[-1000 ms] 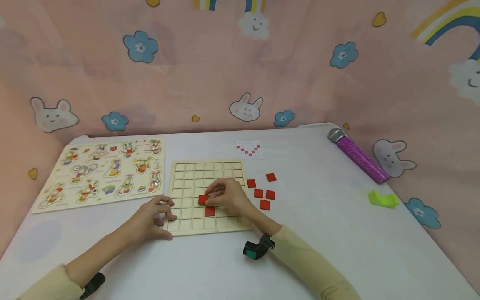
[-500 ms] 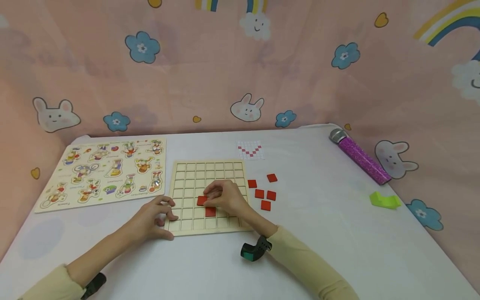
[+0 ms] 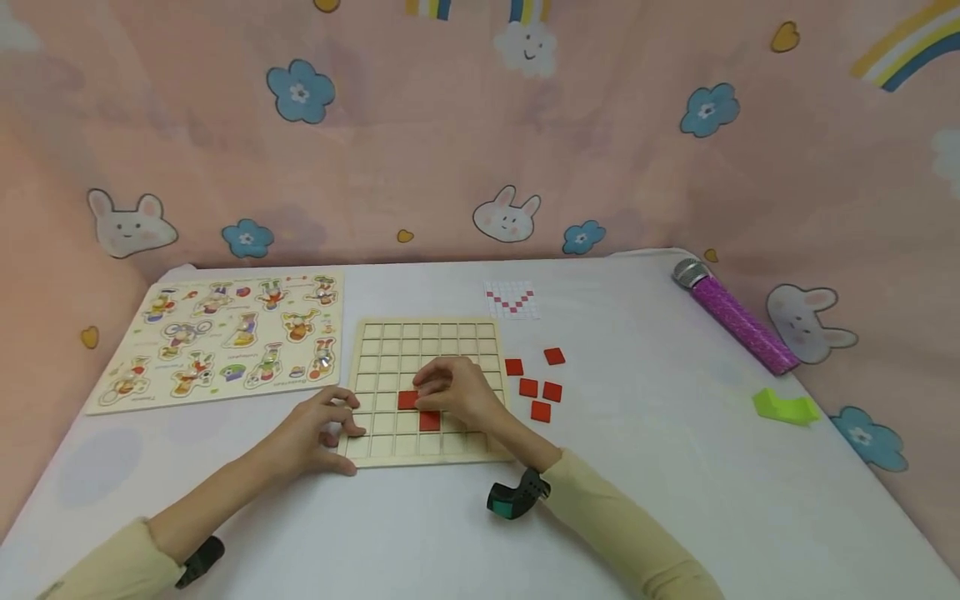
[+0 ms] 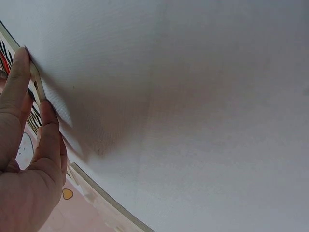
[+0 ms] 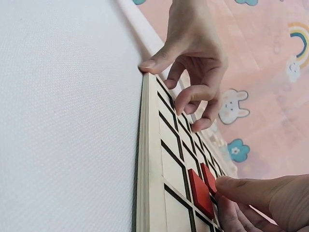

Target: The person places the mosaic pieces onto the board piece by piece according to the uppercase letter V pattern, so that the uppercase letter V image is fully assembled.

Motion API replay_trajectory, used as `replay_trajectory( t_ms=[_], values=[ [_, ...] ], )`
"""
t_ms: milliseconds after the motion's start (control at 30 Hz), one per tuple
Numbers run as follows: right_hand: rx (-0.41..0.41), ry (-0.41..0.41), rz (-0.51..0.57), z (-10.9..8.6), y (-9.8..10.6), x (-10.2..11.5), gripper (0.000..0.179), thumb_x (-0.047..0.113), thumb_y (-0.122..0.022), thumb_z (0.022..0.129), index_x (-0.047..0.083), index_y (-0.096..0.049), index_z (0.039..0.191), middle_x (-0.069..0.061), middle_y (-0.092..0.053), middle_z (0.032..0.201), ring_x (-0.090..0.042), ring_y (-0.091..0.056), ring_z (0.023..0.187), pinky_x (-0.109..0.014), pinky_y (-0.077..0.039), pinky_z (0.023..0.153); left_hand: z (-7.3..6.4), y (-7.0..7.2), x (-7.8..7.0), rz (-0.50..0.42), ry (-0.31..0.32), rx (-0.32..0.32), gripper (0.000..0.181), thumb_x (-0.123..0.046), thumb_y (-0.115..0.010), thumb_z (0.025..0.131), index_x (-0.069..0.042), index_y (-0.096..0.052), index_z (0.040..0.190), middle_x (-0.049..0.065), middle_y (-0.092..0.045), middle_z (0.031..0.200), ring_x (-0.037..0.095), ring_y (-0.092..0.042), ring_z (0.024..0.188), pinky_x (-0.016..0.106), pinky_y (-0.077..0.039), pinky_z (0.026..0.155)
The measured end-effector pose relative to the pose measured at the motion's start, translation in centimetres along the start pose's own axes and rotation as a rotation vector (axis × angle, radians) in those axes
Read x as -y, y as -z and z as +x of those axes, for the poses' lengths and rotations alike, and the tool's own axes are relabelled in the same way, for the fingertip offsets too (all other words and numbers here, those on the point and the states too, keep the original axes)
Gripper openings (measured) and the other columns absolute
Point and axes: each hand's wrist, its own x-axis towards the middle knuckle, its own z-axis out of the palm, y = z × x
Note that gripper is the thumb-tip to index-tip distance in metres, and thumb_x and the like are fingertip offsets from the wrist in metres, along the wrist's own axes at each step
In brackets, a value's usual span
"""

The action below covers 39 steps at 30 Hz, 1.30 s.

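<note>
A square wooden grid board (image 3: pixel 390 450) lies on the table. My left hand (image 3: pixel 318 433) holds it at its near left corner, thumb at the corner and fingers bent over the left side. Two red square tiles are on the board: one red tile (image 3: pixel 430 421) fills a cell, and a second red tile (image 3: pixel 407 400) lies diagonally up and left of it. My right hand (image 3: pixel 461 392) pinches at this second tile, thumb against its edge in the right wrist view; its other fingers are partly hidden. Several loose red tiles (image 3: pixel 528 388) lie right of the board.
Behind the board lies a small pattern card (image 3: pixel 512 300) with a red V of squares. A wooden picture puzzle (image 3: pixel 225 342) lies at the left. Toward the right edge are a purple glittery microphone (image 3: pixel 742 323) and a bright green piece (image 3: pixel 786 407).
The second red tile has shifted slightly left out of the right fingers' cover and now sits flat in its cell. The left hand stays on the corner. The head view has swung slightly left.
</note>
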Motion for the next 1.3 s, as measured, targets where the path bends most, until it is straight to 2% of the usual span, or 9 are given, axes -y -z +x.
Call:
replay_trajectory(
  t_ms=[167,300,433,600,700,900,1000,1133,1300],
  values=[
    [0.025,-0.011,0.044,-0.1,0.1,0.1,0.023,-0.007,-0.073,0.079,-0.007,-0.065,0.100,-0.018,-0.069,0.093,-0.021,-0.069,0.083,-0.026,-0.054,0.077,0.1,-0.1,-0.2,0.008,0.008,-0.004,0.033,-0.014,-0.089,0.060,-0.007,-0.069,0.085,0.014,-0.049,0.118,0.010,-0.048,0.075,0.021,-0.047,0.065],
    [0.027,-0.047,0.069,-0.6,1.0,0.1,0.023,-0.003,-0.073,0.081,-0.004,-0.065,0.103,-0.015,-0.069,0.099,-0.021,-0.068,0.089,-0.027,-0.054,0.079,0.0,0.0,-0.2,0.013,0.009,-0.002,0.032,-0.013,-0.089,0.060,-0.007,-0.070,0.086,0.014,-0.049,0.118,0.010,-0.048,0.075,0.021,-0.047,0.066],
    [-0.008,-0.058,0.082,-1.5,3.2,-0.4,0.025,0.000,-0.071,0.083,-0.003,-0.065,0.107,-0.017,-0.066,0.109,-0.023,-0.066,0.095,-0.029,-0.053,0.081,0.1,0.0,-0.4,0.019,0.013,-0.002,0.033,-0.012,-0.089,0.060,-0.006,-0.070,0.086,0.015,-0.049,0.118,0.011,-0.049,0.075,0.021,-0.047,0.066],
    [-0.087,-0.053,0.060,-2.8,7.1,-1.6,0.028,0.001,-0.071,0.084,-0.003,-0.064,0.111,-0.020,-0.064,0.113,-0.024,-0.065,0.097,-0.025,-0.052,0.081,0.2,-0.1,-0.5,0.020,0.027,-0.006,0.033,-0.012,-0.089,0.059,-0.006,-0.070,0.086,0.015,-0.049,0.118,0.012,-0.049,0.076,0.021,-0.047,0.065],
    [-0.114,-0.062,0.009,-3.7,9.8,-2.4,0.031,0.003,-0.071,0.085,-0.003,-0.062,0.114,-0.020,-0.063,0.115,-0.026,-0.064,0.099,-0.024,-0.052,0.082,0.1,-0.2,-0.5,0.023,0.035,-0.005,0.033,-0.012,-0.089,0.059,-0.007,-0.070,0.085,0.015,-0.049,0.119,0.013,-0.049,0.077,0.022,-0.048,0.066],
    [-0.100,-0.079,-0.137,-4.8,15.8,-5.1,0.034,0.010,-0.070,0.087,0.003,-0.061,0.119,-0.016,-0.062,0.118,-0.027,-0.061,0.101,-0.022,-0.051,0.083,0.0,-0.3,-0.3,0.021,0.018,-0.008,0.033,-0.014,-0.089,0.060,-0.007,-0.070,0.086,0.015,-0.049,0.119,0.012,-0.049,0.078,0.022,-0.048,0.067],
    [-0.095,-0.065,-0.187,-4.9,18.1,-6.6,0.034,0.010,-0.070,0.087,0.004,-0.062,0.120,-0.015,-0.062,0.119,-0.027,-0.059,0.102,-0.021,-0.050,0.082,0.0,-0.3,-0.2,0.014,0.011,-0.012,0.033,-0.014,-0.089,0.060,-0.007,-0.070,0.086,0.014,-0.049,0.119,0.011,-0.049,0.078,0.022,-0.048,0.067],
    [-0.081,-0.070,-0.226,-4.3,19.7,-8.1,0.036,0.010,-0.071,0.087,0.006,-0.062,0.121,-0.013,-0.062,0.119,-0.025,-0.057,0.099,-0.019,-0.049,0.080,0.0,-0.3,-0.1,0.009,0.011,-0.015,0.033,-0.014,-0.089,0.060,-0.007,-0.069,0.086,0.014,-0.049,0.119,0.010,-0.049,0.077,0.022,-0.047,0.067],
    [-0.040,-0.062,-0.307,-3.1,20.2,-8.6,0.035,0.011,-0.074,0.084,0.006,-0.066,0.117,-0.011,-0.064,0.111,-0.025,-0.054,0.089,-0.020,-0.048,0.076,-0.1,-0.3,-0.1,0.024,0.004,-0.018,0.033,-0.015,-0.089,0.060,-0.007,-0.070,0.087,0.015,-0.049,0.119,0.012,-0.049,0.080,0.022,-0.047,0.068]
  ],
)
